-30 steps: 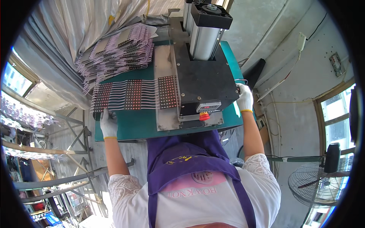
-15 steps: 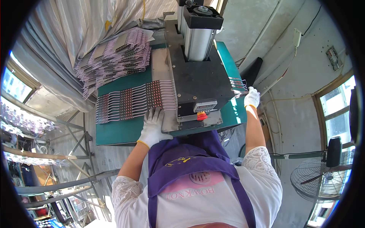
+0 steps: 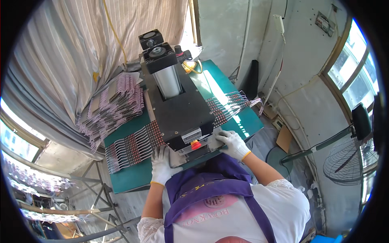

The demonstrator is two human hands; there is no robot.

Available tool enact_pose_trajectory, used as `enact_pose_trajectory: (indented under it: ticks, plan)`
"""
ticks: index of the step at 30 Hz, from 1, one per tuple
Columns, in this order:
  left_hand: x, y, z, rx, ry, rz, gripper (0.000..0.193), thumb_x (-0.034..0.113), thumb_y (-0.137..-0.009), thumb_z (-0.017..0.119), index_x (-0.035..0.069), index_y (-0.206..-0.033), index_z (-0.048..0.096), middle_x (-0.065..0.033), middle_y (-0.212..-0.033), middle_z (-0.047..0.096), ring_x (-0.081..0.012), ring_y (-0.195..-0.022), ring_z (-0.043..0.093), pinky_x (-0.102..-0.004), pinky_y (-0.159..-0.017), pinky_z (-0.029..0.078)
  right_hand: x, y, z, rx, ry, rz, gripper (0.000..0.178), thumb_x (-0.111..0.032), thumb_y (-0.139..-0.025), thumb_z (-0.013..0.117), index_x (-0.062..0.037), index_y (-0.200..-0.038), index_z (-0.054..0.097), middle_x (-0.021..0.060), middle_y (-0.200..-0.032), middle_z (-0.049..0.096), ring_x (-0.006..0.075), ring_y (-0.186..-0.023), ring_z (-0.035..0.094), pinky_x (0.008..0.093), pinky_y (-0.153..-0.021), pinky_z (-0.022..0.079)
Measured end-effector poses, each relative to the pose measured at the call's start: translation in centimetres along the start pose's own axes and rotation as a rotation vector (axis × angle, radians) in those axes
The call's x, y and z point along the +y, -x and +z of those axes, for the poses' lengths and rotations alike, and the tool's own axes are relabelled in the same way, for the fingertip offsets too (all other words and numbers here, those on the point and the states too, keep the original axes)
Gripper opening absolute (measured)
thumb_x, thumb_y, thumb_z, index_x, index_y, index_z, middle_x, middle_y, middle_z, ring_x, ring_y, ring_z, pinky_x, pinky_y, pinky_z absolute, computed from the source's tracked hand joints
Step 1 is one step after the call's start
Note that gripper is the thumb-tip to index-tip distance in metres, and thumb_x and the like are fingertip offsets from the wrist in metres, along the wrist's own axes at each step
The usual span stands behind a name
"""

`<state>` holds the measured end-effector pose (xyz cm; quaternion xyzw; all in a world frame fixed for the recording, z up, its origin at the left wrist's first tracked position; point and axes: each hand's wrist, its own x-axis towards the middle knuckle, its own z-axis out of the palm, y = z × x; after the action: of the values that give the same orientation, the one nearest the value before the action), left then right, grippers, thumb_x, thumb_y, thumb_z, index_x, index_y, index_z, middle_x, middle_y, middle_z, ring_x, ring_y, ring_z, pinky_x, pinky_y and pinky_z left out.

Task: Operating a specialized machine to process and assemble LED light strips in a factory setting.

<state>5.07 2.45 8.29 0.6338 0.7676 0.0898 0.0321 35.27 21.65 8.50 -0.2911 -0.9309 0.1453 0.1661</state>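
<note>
A black press machine [image 3: 178, 109] with a silver cylinder [image 3: 167, 81] stands on a green tabletop. Side-by-side strings of small dark modules on thin pale wires [image 3: 135, 145] lead under it from the left. On its right side the module strings [image 3: 227, 106] come out again, their pink-white ends spilling over the table edge. My left hand [image 3: 161, 165], in a white glove, lies flat with fingers stretched at the near edge of the left strings. My gloved right hand [image 3: 233, 144] rests at the metal base plate [image 3: 212, 142], beside the right strings, fingers extended. A red knob [image 3: 195, 144] sits on the press front.
A tall stack of folded module strings [image 3: 115, 105] lies at the back left of the green table [image 3: 133, 178], against a striped curtain [image 3: 73, 52]. A standing fan [image 3: 344, 160] is off to the right. Metal framing [image 3: 101, 190] stands at the left.
My right hand has come back from the far right strings to the press's base plate. The strings on the right now reach farther out. The left hand stays by the left strings; the view has shifted.
</note>
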Motion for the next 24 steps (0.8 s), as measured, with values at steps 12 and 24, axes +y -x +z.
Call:
enact_pose_trajectory:
  ticks: [12,24]
  plan:
    - [-1.4,0.5,2.0,0.218,0.095,0.021,0.089,0.046,-0.065,0.082,0.0,-0.133,0.051,-0.0196,-0.142,0.048,-0.0416,-0.134,0.04,-0.0542,-0.114,0.028,-0.8,-0.8,-1.0,-0.047,-0.002,0.042,0.061,-0.019,-0.065,0.08,-0.0099,-0.122,0.062,0.013,-0.124,0.058,0.0368,-0.108,0.058,0.0434,-0.094,0.048]
    - [-9.4,3.1,6.3,0.304,-0.078,-0.557,0.07,0.042,-0.086,0.064,0.005,-0.142,0.045,-0.017,-0.15,0.042,-0.0415,-0.139,0.035,-0.054,-0.116,0.023,2.5,-3.1,-0.6,0.072,-0.142,0.064,0.045,-0.009,-0.08,0.066,-0.008,-0.125,0.06,0.0172,-0.129,0.057,0.0378,-0.113,0.057,0.0455,-0.097,0.047]
